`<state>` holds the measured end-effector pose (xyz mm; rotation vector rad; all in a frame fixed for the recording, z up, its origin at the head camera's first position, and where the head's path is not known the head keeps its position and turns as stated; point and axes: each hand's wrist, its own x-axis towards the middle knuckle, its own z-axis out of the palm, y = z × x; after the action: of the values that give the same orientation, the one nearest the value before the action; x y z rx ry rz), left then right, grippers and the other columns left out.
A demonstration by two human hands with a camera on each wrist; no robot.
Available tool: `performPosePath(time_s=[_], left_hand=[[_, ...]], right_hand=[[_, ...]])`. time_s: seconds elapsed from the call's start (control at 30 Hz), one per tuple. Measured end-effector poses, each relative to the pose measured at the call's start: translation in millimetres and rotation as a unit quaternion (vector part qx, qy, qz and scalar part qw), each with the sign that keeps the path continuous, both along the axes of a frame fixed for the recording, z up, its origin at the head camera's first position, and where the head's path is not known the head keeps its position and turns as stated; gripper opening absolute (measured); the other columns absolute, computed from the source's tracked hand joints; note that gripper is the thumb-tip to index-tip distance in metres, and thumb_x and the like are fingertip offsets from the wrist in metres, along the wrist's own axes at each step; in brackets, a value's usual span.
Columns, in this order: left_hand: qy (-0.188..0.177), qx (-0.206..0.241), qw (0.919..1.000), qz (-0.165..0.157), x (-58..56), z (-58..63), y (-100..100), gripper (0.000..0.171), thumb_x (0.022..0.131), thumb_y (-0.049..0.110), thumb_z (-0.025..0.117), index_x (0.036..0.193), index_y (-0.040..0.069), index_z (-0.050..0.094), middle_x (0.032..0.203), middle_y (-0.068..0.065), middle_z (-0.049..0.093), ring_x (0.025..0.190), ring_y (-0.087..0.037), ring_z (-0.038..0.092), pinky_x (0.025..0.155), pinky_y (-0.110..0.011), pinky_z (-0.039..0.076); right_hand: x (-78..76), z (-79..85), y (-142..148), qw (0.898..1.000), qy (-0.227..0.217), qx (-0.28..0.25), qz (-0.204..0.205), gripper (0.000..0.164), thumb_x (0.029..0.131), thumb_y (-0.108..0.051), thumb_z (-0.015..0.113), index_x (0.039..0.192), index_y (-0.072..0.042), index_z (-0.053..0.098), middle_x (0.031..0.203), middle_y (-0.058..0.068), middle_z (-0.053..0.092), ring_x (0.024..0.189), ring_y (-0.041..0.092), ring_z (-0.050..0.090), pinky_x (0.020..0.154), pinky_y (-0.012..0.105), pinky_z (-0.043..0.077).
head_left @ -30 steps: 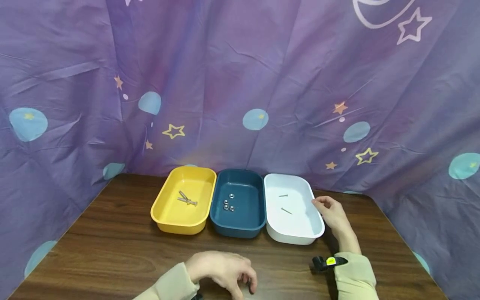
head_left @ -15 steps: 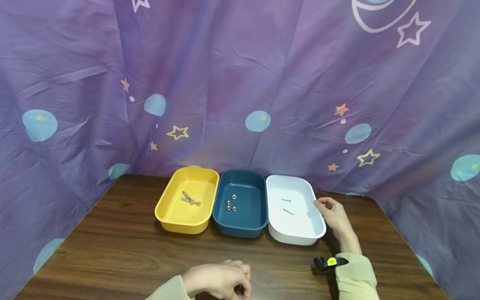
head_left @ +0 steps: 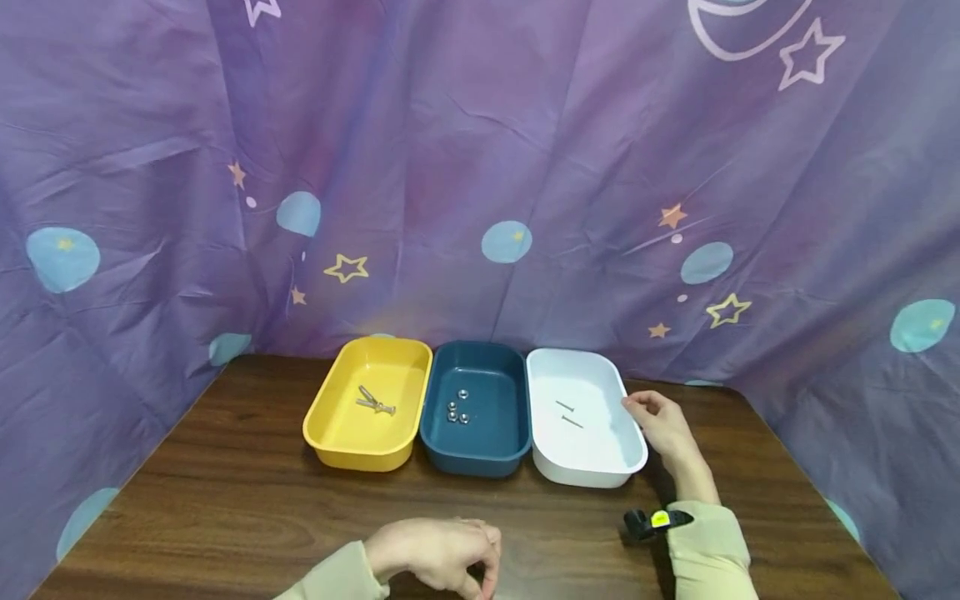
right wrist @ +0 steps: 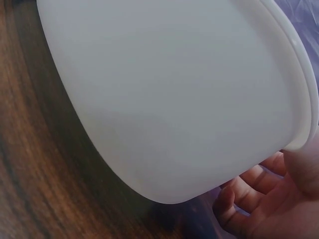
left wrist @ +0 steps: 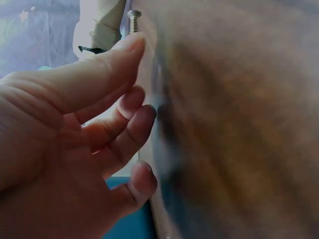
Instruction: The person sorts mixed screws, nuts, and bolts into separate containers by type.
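Note:
Near the front edge of the table, my left hand (head_left: 442, 554) pinches a screw (left wrist: 133, 20) between thumb and forefinger; its head and upper thread stick out above the thumb tip in the left wrist view. The other fingers of that hand are loosely bent. My right hand (head_left: 663, 429) grips the right rim of a white tray (head_left: 588, 471), thumb over the edge and fingers against the outer side. Two thin screws (head_left: 572, 422) lie on the floor of this tray. In the right wrist view the tray wall (right wrist: 174, 109) hides part of the fingers.
A dark blue tray (head_left: 476, 465) with several nuts (head_left: 463, 418) stands left of the white one, touching it. Beside it is a yellow tray (head_left: 360, 458) with several bolts (head_left: 375, 405). Behind the wooden table (head_left: 225, 492) hangs a purple patterned cloth (head_left: 420, 167).
The left fingers have closed together near the table's front edge. One screw in the white tray has rolled and turned toward the other. The right hand keeps its grip on the rim.

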<state>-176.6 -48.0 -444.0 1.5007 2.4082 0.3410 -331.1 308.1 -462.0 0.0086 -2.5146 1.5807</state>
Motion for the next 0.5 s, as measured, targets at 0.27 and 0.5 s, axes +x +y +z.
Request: performPosePath(time_s=[0.27,0.5], left_hand=[[-0.007,0.038,0.9993,0.003,-18.3,15.6,7.3,0.009,0.082,0.027,0.077,0.077,0.026,0.069,0.086,0.019,0.050,0.084,0.007,0.046,0.078,-0.011,0.036],[-0.008,0.061,0.9981,0.009,-36.6,30.6,17.8,0.010,0.083,0.025,0.076,0.077,0.024,0.068,0.085,0.016,0.051,0.080,0.002,0.048,0.073,-0.010,0.036]], right_hand=[[1.4,0.6,1.0,1.000,-0.014,-0.004,0.001,0.034,0.098,-0.021,0.061,0.112,0.009,0.057,0.087,0.005,0.060,0.075,0.010,0.055,0.065,0.025,0.048],[-1.4,0.8,3.1,1.000,-0.007,-0.002,-0.001,0.032,0.098,-0.020,0.061,0.112,0.009,0.058,0.086,0.004,0.060,0.074,0.010,0.055,0.065,0.025,0.048]])
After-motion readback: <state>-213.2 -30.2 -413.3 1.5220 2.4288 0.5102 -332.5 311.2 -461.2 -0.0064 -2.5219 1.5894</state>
